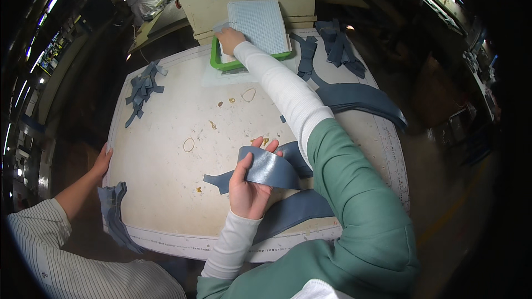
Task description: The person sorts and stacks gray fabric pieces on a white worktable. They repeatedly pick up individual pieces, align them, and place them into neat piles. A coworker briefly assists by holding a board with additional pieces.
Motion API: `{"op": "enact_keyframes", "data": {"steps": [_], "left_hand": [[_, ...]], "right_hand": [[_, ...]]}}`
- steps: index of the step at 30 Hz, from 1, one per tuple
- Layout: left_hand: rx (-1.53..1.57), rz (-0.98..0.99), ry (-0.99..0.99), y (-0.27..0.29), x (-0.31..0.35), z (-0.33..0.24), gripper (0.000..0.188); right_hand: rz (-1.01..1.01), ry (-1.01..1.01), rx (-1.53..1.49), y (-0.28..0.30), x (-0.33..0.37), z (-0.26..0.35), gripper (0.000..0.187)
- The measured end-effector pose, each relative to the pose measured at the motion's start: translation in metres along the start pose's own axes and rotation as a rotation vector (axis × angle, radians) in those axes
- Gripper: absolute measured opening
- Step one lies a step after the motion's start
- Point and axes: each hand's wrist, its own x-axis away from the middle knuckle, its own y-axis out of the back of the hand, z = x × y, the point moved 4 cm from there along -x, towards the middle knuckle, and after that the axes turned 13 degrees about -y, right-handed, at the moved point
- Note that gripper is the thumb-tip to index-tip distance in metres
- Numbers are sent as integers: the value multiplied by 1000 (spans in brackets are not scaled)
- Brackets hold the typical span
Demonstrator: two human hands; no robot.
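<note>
My left hand [252,191] is closed around a curved, glossy blue leather-like strip [271,169], thumb on top, above the near middle of the table. More blue strips [299,209] lie under and beside this hand. My right arm stretches across to the far edge. There my right hand [230,40] is bent down over the left side of a green tray [227,66], its fingers closed at a small pale sheet [221,26]. What the fingertips grip is partly hidden. A stack of white sheets with fine rows of blue marks [257,22] rests in the tray.
Stacked curved blue strips [360,99] and bundles [341,50] lie at the right. Other bundles sit at far left [145,89] and near left [114,210]. Rubber bands [189,144] are scattered about. Another person's hand [101,163] touches the left table edge. A cream panel [249,3] stands behind the tray.
</note>
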Motion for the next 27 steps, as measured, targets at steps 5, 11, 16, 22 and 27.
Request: {"op": "enact_keyframes", "data": {"steps": [5,11,16,22,27], "left_hand": [[42,48,47,0,6,3,49],[35,37,-64,5,-1,2,47],[78,-36,-192,21,-15,-9,38],[133,-114,-287,29,-27,-21,43],[228,48,-368,16,-25,-32,75]], "right_hand": [[-101,22,59,-2,-5,0,23],[-459,-36,-465,47,-12,1,14],[-366,77,-839,116,4,18,17],[-156,450,-1048,192,100,39,29],[202,309,-1395,208,186,34,27]]}}
